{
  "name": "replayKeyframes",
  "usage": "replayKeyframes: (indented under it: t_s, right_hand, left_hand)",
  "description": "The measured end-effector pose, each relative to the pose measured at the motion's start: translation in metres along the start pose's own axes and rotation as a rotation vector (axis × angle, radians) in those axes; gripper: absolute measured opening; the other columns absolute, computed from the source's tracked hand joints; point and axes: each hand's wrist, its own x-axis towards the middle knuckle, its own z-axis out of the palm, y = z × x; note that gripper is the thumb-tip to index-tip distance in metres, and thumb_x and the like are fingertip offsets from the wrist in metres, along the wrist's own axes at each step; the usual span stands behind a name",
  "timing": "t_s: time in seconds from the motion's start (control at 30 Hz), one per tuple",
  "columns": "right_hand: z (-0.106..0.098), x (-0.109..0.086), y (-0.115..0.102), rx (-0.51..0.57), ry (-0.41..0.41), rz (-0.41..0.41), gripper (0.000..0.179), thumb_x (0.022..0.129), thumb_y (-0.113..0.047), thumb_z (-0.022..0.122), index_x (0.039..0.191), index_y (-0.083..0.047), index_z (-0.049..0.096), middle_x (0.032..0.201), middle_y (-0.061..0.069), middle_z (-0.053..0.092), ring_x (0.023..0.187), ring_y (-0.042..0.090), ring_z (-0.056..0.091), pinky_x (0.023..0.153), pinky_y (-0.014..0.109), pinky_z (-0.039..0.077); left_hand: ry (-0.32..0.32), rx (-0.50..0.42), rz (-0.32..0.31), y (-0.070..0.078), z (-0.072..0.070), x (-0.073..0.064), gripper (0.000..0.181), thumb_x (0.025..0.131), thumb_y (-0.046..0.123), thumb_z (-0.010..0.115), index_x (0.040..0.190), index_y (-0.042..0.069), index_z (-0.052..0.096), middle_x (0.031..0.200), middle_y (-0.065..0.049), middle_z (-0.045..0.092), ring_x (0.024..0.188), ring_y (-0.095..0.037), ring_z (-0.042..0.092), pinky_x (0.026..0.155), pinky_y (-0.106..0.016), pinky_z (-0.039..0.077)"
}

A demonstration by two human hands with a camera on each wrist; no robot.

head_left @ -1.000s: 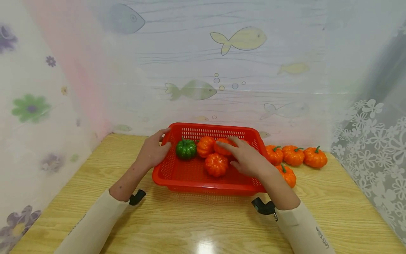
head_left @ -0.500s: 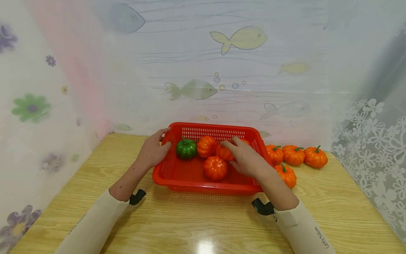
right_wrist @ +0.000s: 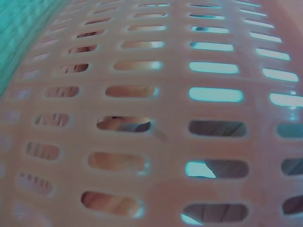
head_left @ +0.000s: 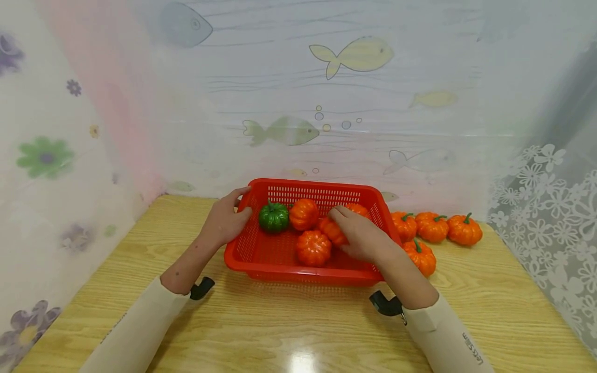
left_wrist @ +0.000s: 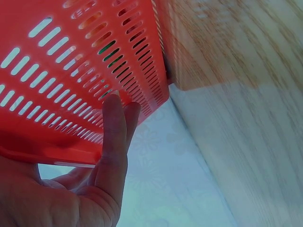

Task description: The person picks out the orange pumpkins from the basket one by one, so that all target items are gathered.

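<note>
Right grip (head_left: 363, 235), nearer one, curled round glossy orange ribbed pumpkin (head_left: 330, 232) inside red slotted plastic basket (head_left: 298, 271), lower right of frame centre. Pumpkin left of palm; long axis unclear. Left grip (head_left: 226, 220) holds basket's left rim.

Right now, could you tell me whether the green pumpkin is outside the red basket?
No, the head view shows the green pumpkin inside the red basket.

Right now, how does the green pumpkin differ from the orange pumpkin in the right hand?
The green pumpkin shows fully; the orange pumpkin is partly hidden. The green pumpkin's stem points up; the orange pumpkin shows none. No hand touches the green pumpkin; the right hand grips the orange pumpkin. Both are glossy, ribbed and in the red basket.
</note>
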Motion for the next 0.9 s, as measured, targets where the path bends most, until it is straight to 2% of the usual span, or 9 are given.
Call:
replayKeyframes:
  t_s: [0.1, 0.27, 0.5, 0.6, 0.7, 0.9]
  right_hand:
    - [0.0011, 0.0002, 0.001, -0.006, -0.03, -0.007, 0.069, 0.079, 0.003, 0.087, 0.14, -0.001, 0.056, 0.13, 0.017, 0.06, 0.114, 0.036, 0.066, 0.104, 0.05, 0.056]
    - [0.0013, -0.0009, 0.0011, -0.005, -0.062, -0.002, 0.078, 0.078, 0.005, 0.088, 0.149, -0.008, 0.057, 0.135, 0.02, 0.051, 0.106, 0.035, 0.066, 0.095, 0.047, 0.06]
    - [0.0002, -0.002, 0.0007, -0.049, -0.058, -0.033, 0.063, 0.077, 0.003, 0.088, 0.132, 0.002, 0.058, 0.126, 0.015, 0.06, 0.112, 0.033, 0.065, 0.103, 0.046, 0.056]
    - [-0.0007, -0.0028, 0.0007, -0.057, -0.055, -0.027, 0.063, 0.073, 0.005, 0.088, 0.128, 0.0, 0.058, 0.119, 0.012, 0.061, 0.106, 0.031, 0.065, 0.099, 0.045, 0.058]
    - [-0.0021, -0.0044, 0.0014, -0.036, -0.057, -0.001, 0.069, 0.071, 0.004, 0.089, 0.132, -0.002, 0.06, 0.117, 0.012, 0.057, 0.1, 0.029, 0.063, 0.093, 0.043, 0.059]
    - [-0.0067, -0.0075, 0.0012, 0.008, -0.054, 0.048, 0.068, 0.072, -0.005, 0.094, 0.132, -0.003, 0.063, 0.119, 0.014, 0.05, 0.1, 0.028, 0.055, 0.087, 0.04, 0.056]
  left_hand:
    - [0.002, -0.001, 0.002, -0.0003, 0.0002, 0.0002, 0.061, 0.106, 0.023, 0.049, 0.165, 0.015, 0.038, 0.134, -0.023, 0.063, 0.087, -0.03, 0.072, 0.07, -0.037, 0.062]
    - [0.004, 0.004, 0.001, -0.0005, 0.0004, 0.0005, 0.061, 0.106, 0.023, 0.049, 0.165, 0.015, 0.039, 0.133, -0.023, 0.064, 0.086, -0.03, 0.072, 0.069, -0.036, 0.061]
    - [-0.001, 0.006, -0.005, 0.0001, 0.0001, 0.0009, 0.061, 0.106, 0.023, 0.048, 0.165, 0.014, 0.038, 0.134, -0.024, 0.063, 0.087, -0.03, 0.073, 0.07, -0.037, 0.063]
    - [0.001, 0.009, -0.014, 0.0005, -0.0001, 0.002, 0.061, 0.105, 0.023, 0.048, 0.165, 0.016, 0.039, 0.134, -0.023, 0.063, 0.086, -0.03, 0.073, 0.069, -0.037, 0.062]
    - [0.001, 0.007, -0.015, 0.0008, -0.0002, 0.0022, 0.061, 0.105, 0.023, 0.048, 0.165, 0.016, 0.039, 0.134, -0.023, 0.063, 0.086, -0.03, 0.073, 0.069, -0.036, 0.062]
    - [-0.002, 0.001, -0.019, -0.0008, 0.0001, 0.0022, 0.061, 0.105, 0.023, 0.049, 0.165, 0.016, 0.038, 0.133, -0.023, 0.063, 0.086, -0.03, 0.073, 0.07, -0.037, 0.063]
